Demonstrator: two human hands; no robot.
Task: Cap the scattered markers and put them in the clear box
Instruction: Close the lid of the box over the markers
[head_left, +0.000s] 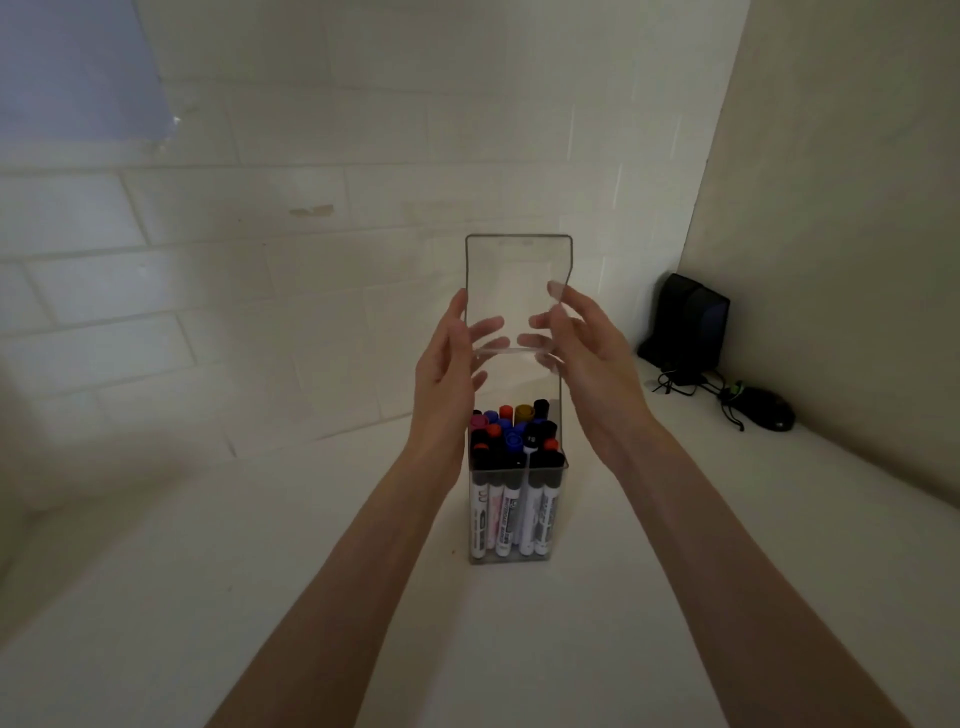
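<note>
On the table (260, 597), a clear box (511, 560) holds upright capped markers (506, 514).

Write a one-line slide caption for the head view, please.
Left hand and right hand hold the clear lid up over a box full of capped markers.

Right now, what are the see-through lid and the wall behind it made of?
The clear lid looks like hard, glossy plastic: the wall shows straight through it, and its edges look stiff and sharp. The wall looks like brick painted matte white, going by the staggered block lines; it could be tile.
</note>
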